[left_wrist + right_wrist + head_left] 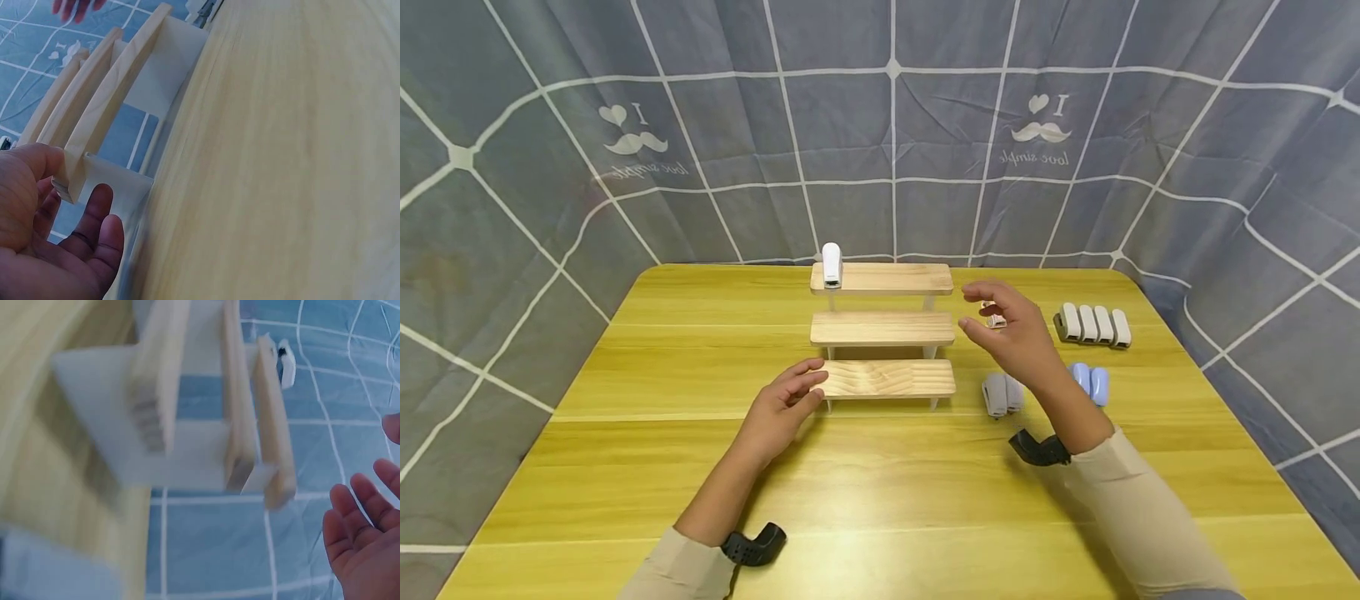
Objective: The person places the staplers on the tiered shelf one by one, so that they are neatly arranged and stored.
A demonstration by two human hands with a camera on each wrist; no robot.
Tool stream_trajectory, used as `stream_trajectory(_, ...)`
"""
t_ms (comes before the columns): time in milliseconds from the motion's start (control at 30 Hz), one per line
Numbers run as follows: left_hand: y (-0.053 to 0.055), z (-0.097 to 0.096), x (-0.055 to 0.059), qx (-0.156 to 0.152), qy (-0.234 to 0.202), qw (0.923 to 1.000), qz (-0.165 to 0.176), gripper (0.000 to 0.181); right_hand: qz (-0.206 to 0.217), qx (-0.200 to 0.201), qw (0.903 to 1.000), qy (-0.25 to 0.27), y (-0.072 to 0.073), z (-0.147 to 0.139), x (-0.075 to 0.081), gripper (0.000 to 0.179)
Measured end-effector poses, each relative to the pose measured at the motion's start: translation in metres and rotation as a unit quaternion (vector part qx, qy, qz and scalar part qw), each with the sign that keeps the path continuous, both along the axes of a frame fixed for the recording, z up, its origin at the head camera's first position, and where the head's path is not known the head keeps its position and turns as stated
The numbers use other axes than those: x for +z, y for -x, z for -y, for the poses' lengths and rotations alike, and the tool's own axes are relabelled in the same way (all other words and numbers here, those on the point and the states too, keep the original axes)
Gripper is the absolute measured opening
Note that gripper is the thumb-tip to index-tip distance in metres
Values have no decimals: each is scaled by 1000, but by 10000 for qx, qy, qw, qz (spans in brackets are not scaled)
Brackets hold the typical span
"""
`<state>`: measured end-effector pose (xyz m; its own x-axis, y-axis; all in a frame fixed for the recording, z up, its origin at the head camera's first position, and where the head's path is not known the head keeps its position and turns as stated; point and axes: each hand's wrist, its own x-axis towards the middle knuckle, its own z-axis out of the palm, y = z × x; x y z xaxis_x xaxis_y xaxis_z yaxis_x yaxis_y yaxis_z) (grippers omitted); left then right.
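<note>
On wooden riser (pixel 882 329), top-tier left edge: white stapler (pixel 831 265). Left hand (pixel 780 415) grasps riser's lower left edge; right hand (pixel 1021 343) released. Grey curtain (pixel 842 125) behind table (pixel 880 500).

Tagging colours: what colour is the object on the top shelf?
Mostly white object; best in head view.

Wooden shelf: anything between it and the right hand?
Nothing visible. In the head view the right hand is off the right end of the wooden shelf, fingertips toward it; the small item partly hidden by its fingers is behind them, outside that gap.
</note>
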<state>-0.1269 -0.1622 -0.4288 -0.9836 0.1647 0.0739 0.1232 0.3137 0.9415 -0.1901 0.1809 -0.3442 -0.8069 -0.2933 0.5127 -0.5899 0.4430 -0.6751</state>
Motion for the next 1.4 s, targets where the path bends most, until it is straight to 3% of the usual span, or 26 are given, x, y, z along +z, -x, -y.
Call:
stream_trajectory(333, 3, 3, -6, -34, 41, 10000, -66, 34, 714, -364, 9958, -440, -12, -56, -14, 44)
stream_trajectory(567, 0, 5, -4, 63, 109, 9999, 20, 34, 1302, -469, 9882, -663, -23, -76, -39, 50)
stream_trajectory(867, -4, 6, -2, 66, 64, 9999, 75, 34, 2004, -168, 9760, -831, -31, -90, -63, 61)
stream_trajectory(1367, 3, 1, -3, -19, -89, 10000, 30, 34, 2405, 252, 9661, -903, -31, -98, -81, 68)
stream_trajectory(1400, 2, 0, 1, -13, -72, 10000, 46, 34, 2418, 271, 9654, -942, -31, -98, -82, 69)
